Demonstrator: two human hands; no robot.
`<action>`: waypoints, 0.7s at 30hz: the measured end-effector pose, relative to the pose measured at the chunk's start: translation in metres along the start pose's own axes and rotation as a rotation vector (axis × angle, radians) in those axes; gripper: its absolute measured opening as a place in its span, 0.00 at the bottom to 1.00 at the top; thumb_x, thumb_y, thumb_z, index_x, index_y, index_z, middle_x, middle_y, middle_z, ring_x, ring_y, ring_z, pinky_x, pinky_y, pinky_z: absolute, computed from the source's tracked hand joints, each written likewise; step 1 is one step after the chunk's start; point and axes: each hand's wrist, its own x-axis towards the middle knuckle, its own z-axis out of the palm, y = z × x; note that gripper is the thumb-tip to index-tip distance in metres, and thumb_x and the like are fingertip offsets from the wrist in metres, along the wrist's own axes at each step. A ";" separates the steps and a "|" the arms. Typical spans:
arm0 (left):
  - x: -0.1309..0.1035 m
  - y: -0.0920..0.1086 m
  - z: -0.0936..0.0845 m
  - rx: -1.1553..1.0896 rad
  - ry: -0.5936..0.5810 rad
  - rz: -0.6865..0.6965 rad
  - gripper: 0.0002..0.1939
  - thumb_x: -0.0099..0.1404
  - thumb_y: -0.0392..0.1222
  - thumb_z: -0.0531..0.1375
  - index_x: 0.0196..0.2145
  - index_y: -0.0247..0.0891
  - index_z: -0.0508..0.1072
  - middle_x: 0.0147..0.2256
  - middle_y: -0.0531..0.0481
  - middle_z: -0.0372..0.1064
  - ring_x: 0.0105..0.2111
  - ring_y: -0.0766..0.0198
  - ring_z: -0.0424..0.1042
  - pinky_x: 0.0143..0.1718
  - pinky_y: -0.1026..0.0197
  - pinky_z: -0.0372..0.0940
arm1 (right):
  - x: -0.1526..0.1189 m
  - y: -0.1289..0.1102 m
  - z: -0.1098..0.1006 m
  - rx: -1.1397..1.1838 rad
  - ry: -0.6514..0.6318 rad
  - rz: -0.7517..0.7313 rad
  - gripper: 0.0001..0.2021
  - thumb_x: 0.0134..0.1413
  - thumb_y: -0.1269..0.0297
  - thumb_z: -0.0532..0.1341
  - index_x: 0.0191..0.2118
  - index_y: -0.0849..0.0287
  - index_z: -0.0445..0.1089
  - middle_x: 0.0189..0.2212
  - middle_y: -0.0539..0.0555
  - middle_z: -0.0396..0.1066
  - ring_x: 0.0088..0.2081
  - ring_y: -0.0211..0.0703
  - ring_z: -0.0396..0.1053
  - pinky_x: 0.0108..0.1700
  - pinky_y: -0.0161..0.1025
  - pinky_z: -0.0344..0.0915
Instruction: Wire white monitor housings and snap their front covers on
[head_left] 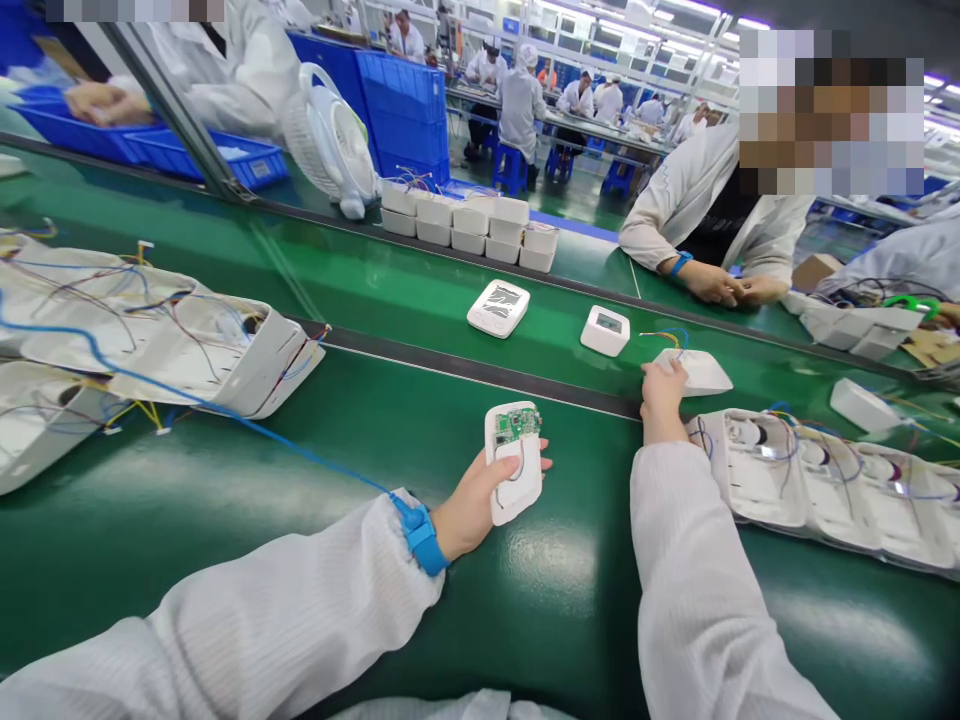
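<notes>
My left hand (474,500), with a blue strap at the wrist, holds a white device half (525,480) above the green table (360,580). A green circuit board shows at its upper end, and my thumb presses on its inner face. On the far side of the black strip, my right hand (663,395) has its fingers on the left end of a white housing (701,372) with yellow and blue wires. Left of that housing lie a small white device with a dark display (606,330) and a larger white device with a patterned face (499,308).
White housings with wires (225,350) fill the left side, crossed by a blue cord (300,455). More open housings (832,480) line the right. Behind are stacked white boxes (469,228), a fan (330,140) and blue bins (401,110). People sit opposite.
</notes>
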 end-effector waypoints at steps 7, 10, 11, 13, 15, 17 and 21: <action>0.010 0.002 -0.007 -0.033 0.051 0.132 0.28 0.53 0.50 0.69 0.49 0.36 0.75 0.52 0.39 0.74 0.45 0.51 0.76 0.42 0.55 0.71 | -0.050 -0.020 0.010 0.140 -0.027 -0.161 0.14 0.55 0.53 0.59 0.41 0.57 0.63 0.36 0.54 0.76 0.41 0.43 0.76 0.49 0.45 0.70; 0.028 0.021 -0.024 -0.031 0.154 0.377 0.26 0.54 0.50 0.68 0.49 0.37 0.74 0.51 0.41 0.74 0.45 0.52 0.76 0.42 0.57 0.71 | -0.088 -0.025 0.007 0.232 -0.215 -0.199 0.15 0.57 0.49 0.56 0.36 0.57 0.63 0.30 0.52 0.75 0.34 0.43 0.77 0.39 0.42 0.72; 0.036 0.029 -0.032 -0.033 0.210 0.478 0.26 0.54 0.49 0.68 0.49 0.38 0.74 0.50 0.42 0.75 0.45 0.53 0.77 0.43 0.57 0.71 | -0.101 -0.026 0.003 0.239 -0.300 -0.210 0.15 0.58 0.48 0.56 0.35 0.57 0.64 0.27 0.51 0.74 0.30 0.43 0.75 0.36 0.41 0.71; 0.050 0.047 -0.047 -0.061 0.337 0.667 0.24 0.55 0.49 0.67 0.49 0.39 0.73 0.49 0.44 0.75 0.44 0.55 0.77 0.44 0.57 0.71 | -0.123 -0.027 -0.011 0.150 -0.440 -0.287 0.16 0.60 0.50 0.55 0.30 0.57 0.65 0.21 0.47 0.70 0.23 0.40 0.70 0.30 0.38 0.67; 0.058 0.059 -0.057 -0.066 0.396 0.774 0.22 0.56 0.48 0.65 0.48 0.39 0.74 0.48 0.45 0.76 0.43 0.56 0.78 0.44 0.56 0.71 | -0.138 -0.028 -0.028 0.002 -0.540 -0.443 0.16 0.60 0.53 0.56 0.26 0.57 0.66 0.17 0.46 0.65 0.20 0.37 0.64 0.26 0.35 0.61; 0.057 0.061 -0.058 -0.054 0.357 0.801 0.22 0.57 0.48 0.64 0.48 0.39 0.74 0.48 0.44 0.76 0.43 0.55 0.78 0.46 0.55 0.71 | -0.145 -0.029 -0.041 -0.115 -0.656 -0.614 0.16 0.60 0.57 0.57 0.22 0.57 0.65 0.15 0.45 0.62 0.19 0.35 0.60 0.24 0.34 0.56; 0.026 0.036 -0.033 -0.036 0.098 0.576 0.26 0.57 0.51 0.65 0.51 0.37 0.73 0.52 0.40 0.74 0.49 0.48 0.75 0.50 0.50 0.71 | -0.150 -0.031 -0.056 -0.203 -0.875 -0.784 0.17 0.59 0.60 0.57 0.20 0.57 0.64 0.14 0.45 0.58 0.17 0.33 0.56 0.23 0.34 0.52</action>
